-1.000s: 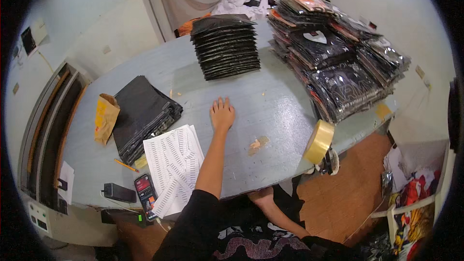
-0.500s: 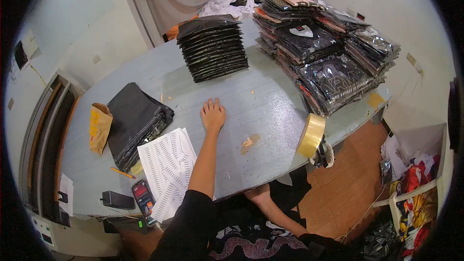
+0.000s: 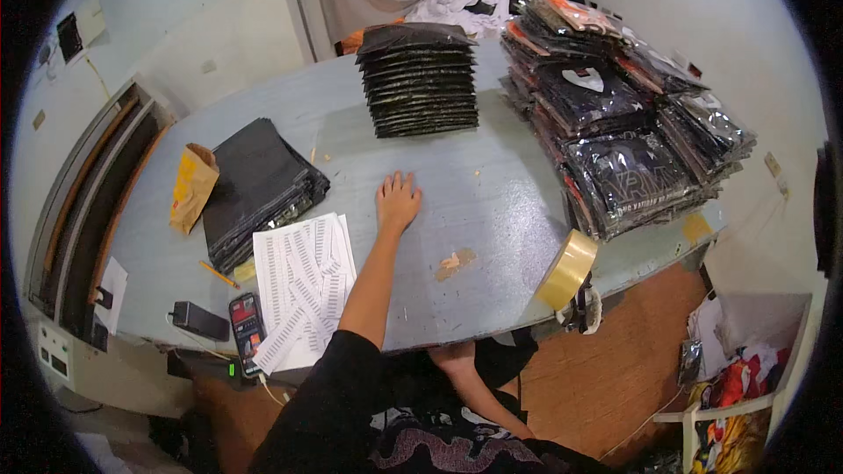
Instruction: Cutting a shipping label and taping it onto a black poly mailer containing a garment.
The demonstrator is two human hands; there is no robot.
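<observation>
My left hand [image 3: 399, 202] lies palm down on the grey-blue table [image 3: 439, 219], its fingers spread slightly, holding nothing. Beyond it rises a tall, neat stack of black plastic packets [image 3: 420, 88]. To its left is a lower fanned stack of flat black bags [image 3: 259, 180]. White sheets with printed strips [image 3: 303, 281] lie beside my left forearm. Down at the near table edge is my right hand [image 3: 454, 358]; the edge hides its fingers, so what it holds, if anything, does not show.
Clear-wrapped folded dark garments [image 3: 615, 123] are piled high at the right. A tape roll on a dispenser [image 3: 569, 272] sits on the near right edge. At left are a yellow-brown paper pouch [image 3: 193, 186], a pencil [image 3: 218, 274], a phone [image 3: 247, 325] and a black power adapter [image 3: 200, 320].
The whole view has shifted and tilted slightly, so the table's contents sit differently in the picture. My left hand stays flat on the same part of the table, and my right stays by the edge.
</observation>
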